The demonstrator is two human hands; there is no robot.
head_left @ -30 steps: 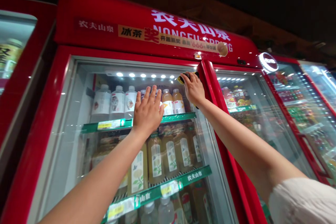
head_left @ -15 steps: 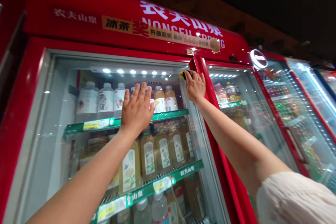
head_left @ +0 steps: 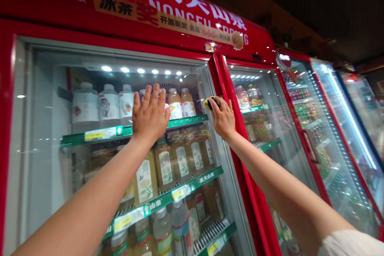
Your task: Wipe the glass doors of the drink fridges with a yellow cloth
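Left hand (head_left: 152, 117) spread over glass (head_left: 49, 168); right hand (head_left: 224, 118), at its 3 o'clock, pinches pad (head_left: 213, 103). Likely wiping; next stroke needs even pressure.

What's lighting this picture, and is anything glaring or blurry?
Head view: round lamps light the red cooler from inside. Head view: white reflections speckle its glass door; the background above is nearly black. Head view: the farthest-right cooler looks soft, the left hand fairly clear, and the black-and-yellow item in the right hand too small to identify.
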